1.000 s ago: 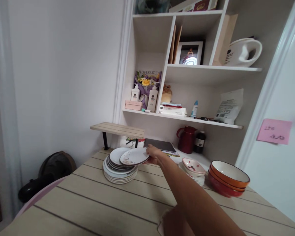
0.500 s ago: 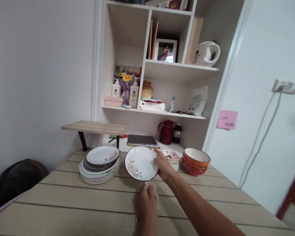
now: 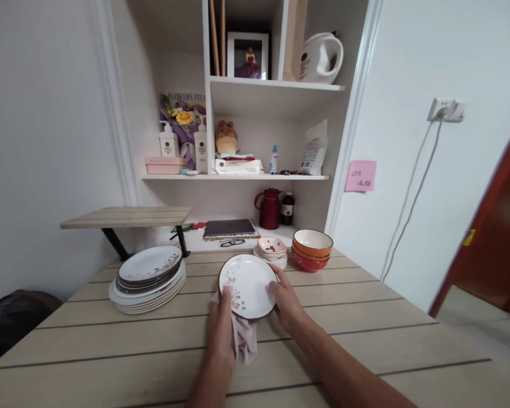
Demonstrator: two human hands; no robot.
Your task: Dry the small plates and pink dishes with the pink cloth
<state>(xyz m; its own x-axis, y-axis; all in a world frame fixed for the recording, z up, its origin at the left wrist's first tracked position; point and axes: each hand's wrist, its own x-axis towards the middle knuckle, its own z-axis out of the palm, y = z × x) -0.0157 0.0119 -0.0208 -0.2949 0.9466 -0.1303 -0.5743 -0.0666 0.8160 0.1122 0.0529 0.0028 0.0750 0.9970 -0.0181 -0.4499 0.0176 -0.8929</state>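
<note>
A white plate (image 3: 250, 286) with a dark rim and brown flower print is held tilted above the table, between both hands. My right hand (image 3: 287, 300) grips its right edge, thumb on the upper face and fingers at the rim and beneath. At the lower left edge, my left hand (image 3: 223, 323) closes on the plate with its thumb on the face. A pinkish cloth (image 3: 245, 340) hangs under the plate from my left hand, and its fingers are partly hidden behind plate and cloth. To the left stands a stack of plates (image 3: 151, 263), flower-printed ones on top.
Small dishes (image 3: 272, 247) and a stack of orange and red bowls (image 3: 312, 243) stand at the back right. Behind are glasses (image 3: 233, 243), a laptop (image 3: 229, 227) and a red jug (image 3: 269, 209). A raised wooden stand (image 3: 125, 217) overhangs the back left, near the plates.
My left hand has come up with the cloth from below the plate to its left edge. My right hand keeps its grip. The view has shifted right and downward.
</note>
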